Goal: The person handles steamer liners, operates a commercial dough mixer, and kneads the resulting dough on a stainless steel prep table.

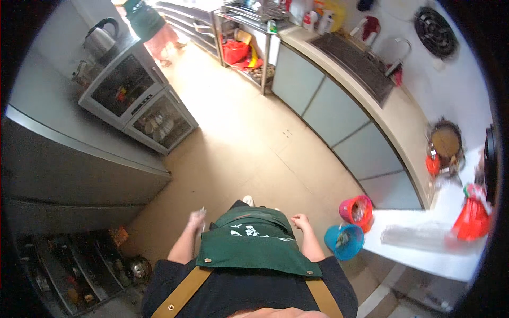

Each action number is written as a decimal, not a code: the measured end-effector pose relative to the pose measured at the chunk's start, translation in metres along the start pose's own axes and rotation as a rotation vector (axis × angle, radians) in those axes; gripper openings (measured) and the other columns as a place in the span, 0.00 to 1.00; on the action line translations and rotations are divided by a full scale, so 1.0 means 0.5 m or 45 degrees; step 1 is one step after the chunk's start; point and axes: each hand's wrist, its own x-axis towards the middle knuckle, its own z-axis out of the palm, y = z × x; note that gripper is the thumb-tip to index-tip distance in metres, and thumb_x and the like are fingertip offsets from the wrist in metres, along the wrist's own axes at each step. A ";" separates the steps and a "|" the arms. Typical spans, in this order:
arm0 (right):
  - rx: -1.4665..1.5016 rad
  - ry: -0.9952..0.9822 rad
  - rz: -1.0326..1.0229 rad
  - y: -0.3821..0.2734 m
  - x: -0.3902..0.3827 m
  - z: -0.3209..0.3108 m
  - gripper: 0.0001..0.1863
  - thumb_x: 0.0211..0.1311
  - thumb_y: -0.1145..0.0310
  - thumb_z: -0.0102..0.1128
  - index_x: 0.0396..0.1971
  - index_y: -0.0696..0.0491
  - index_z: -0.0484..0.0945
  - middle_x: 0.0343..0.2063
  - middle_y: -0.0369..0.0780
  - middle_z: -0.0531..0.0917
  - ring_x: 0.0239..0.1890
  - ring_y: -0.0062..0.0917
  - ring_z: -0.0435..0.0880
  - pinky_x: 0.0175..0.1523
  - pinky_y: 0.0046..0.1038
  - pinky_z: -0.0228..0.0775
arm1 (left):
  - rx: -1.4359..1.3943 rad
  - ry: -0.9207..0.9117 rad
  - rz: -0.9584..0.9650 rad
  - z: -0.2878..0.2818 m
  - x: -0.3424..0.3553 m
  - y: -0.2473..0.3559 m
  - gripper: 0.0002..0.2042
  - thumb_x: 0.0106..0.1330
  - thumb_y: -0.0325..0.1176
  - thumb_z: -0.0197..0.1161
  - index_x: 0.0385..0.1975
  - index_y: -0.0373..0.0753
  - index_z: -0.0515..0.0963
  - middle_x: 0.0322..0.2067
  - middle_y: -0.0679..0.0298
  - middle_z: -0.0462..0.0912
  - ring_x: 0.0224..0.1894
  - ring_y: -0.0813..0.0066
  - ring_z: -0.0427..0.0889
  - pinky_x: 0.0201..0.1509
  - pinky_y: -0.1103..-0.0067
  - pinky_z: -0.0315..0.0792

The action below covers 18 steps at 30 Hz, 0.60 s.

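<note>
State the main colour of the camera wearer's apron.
The apron is dark green; best seen in the head view.

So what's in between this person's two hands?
In the head view, the green apron worn on the person's front lies between the left hand and the right hand.

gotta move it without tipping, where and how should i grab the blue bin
Probably pinch the blue bin by its rim, coming from above on its left, the side nearest the right hand. Its round mouth opens upward, and that rim looks free, while the pink-red bin crowds its far side and the white tabletop its right.
</note>
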 end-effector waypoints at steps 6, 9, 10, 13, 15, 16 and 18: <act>0.200 -0.290 0.109 -0.175 0.053 -0.092 0.11 0.50 0.67 0.58 0.34 0.54 0.75 0.24 0.36 0.77 0.24 0.21 0.75 0.23 0.24 0.68 | -1.014 0.384 -0.499 -0.349 0.350 0.032 0.10 0.59 0.34 0.50 0.37 0.40 0.75 0.24 0.67 0.76 0.23 0.78 0.69 0.25 0.78 0.65; 0.328 -0.347 0.200 -0.245 0.125 -0.116 0.08 0.51 0.68 0.55 0.32 0.53 0.75 0.23 0.36 0.77 0.23 0.22 0.76 0.25 0.28 0.70 | -1.372 0.705 -0.373 -0.473 0.465 0.080 0.08 0.55 0.36 0.53 0.23 0.37 0.73 0.19 0.68 0.72 0.23 0.78 0.69 0.24 0.75 0.63; 0.324 -0.285 0.285 -0.264 0.164 -0.127 0.07 0.51 0.69 0.54 0.31 0.52 0.75 0.23 0.36 0.77 0.24 0.24 0.76 0.25 0.30 0.71 | -1.334 0.563 -0.323 -0.499 0.495 0.086 0.07 0.54 0.34 0.53 0.26 0.38 0.74 0.21 0.68 0.74 0.25 0.77 0.70 0.26 0.75 0.65; 0.141 -0.211 0.219 -0.345 0.311 -0.162 0.05 0.51 0.71 0.51 0.28 0.52 0.75 0.23 0.37 0.78 0.23 0.25 0.76 0.24 0.31 0.70 | -1.185 0.423 -0.176 -0.531 0.574 0.058 0.08 0.54 0.33 0.53 0.31 0.39 0.76 0.24 0.65 0.76 0.27 0.77 0.72 0.30 0.76 0.68; 0.161 -0.282 0.174 -0.427 0.404 -0.183 0.05 0.50 0.70 0.53 0.26 0.54 0.75 0.21 0.37 0.77 0.21 0.25 0.76 0.21 0.29 0.68 | -0.831 0.625 -0.092 -0.521 0.611 0.021 0.10 0.54 0.36 0.53 0.30 0.38 0.76 0.23 0.59 0.77 0.25 0.69 0.74 0.30 0.73 0.69; 0.150 -0.230 0.160 -0.471 0.443 -0.219 0.05 0.49 0.70 0.54 0.25 0.55 0.74 0.20 0.37 0.76 0.20 0.24 0.75 0.20 0.28 0.67 | -1.195 0.289 -0.444 -0.511 0.615 -0.004 0.14 0.54 0.41 0.53 0.33 0.39 0.77 0.28 0.55 0.79 0.29 0.62 0.77 0.34 0.72 0.71; 0.119 -0.191 0.133 -0.576 0.508 -0.286 0.06 0.49 0.70 0.55 0.25 0.55 0.74 0.19 0.37 0.76 0.20 0.24 0.75 0.19 0.27 0.66 | -1.282 0.168 -0.981 -0.493 0.598 -0.053 0.19 0.57 0.48 0.50 0.35 0.38 0.76 0.32 0.53 0.79 0.34 0.67 0.78 0.36 0.72 0.70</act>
